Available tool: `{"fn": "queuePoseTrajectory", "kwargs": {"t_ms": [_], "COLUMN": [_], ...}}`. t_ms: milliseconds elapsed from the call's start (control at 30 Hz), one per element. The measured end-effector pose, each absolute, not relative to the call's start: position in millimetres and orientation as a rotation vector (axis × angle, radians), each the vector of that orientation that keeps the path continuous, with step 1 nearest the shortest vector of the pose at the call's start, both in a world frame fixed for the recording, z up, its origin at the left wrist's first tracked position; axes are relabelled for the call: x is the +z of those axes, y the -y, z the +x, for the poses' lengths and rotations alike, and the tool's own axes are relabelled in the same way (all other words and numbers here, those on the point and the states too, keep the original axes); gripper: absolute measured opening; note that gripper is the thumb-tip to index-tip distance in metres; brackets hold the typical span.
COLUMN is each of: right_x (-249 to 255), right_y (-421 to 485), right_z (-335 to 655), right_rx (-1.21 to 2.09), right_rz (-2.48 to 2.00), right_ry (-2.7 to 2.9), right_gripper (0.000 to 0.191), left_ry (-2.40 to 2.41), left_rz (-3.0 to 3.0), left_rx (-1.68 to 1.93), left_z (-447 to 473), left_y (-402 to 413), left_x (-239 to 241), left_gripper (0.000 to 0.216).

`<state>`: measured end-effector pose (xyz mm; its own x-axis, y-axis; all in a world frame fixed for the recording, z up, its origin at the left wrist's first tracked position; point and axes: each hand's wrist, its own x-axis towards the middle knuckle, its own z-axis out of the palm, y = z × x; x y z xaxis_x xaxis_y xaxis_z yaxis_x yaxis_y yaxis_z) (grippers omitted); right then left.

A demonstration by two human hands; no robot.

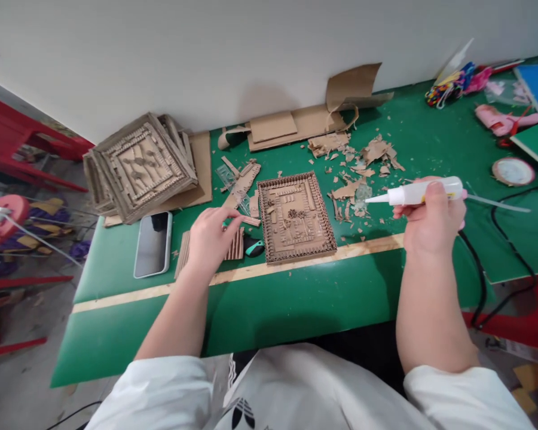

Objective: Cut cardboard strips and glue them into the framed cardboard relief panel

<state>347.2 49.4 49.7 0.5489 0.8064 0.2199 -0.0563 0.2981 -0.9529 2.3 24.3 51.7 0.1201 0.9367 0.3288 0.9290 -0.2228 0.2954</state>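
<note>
Right hand partly covers bottle; left hand perhaps pinches cardboard strip

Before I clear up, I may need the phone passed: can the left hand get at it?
Likely yes: the phone lies uncovered on the table to the left of the left hand, with only low corrugated cardboard between them. What its fingertips may hold is unclear.

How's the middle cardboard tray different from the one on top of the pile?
The middle tray lies flat on the green table; the top tray sits tilted on the pile. The middle tray's walls look wavy; the top tray's look smoother. Both are cardboard, with little pieces inside.
</note>
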Motion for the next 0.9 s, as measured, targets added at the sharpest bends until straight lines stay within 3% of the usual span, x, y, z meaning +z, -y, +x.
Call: {"fn": "queuePoseTrajectory", "kwargs": {"t_ms": [200, 900], "right_x": [58.2, 65.2], "right_y": [-49.0, -42.1], "right_z": [356.1, 355.3], "right_rx": [0.652, 0.635], "right_rz": [-1.066, -1.022], "right_ry": [0.779, 0.766], "right_gripper": [0.043, 0.05], "left_ry": [-1.588, -1.626], "left_rz": [2.565, 2.63], "left_rx": [0.473, 0.251], "left_z": [18.2, 42.7], "left_y": [-28.1, -37.0], "left_x": [39.3, 22.2], "left_gripper": [0.018, 0.014]}}
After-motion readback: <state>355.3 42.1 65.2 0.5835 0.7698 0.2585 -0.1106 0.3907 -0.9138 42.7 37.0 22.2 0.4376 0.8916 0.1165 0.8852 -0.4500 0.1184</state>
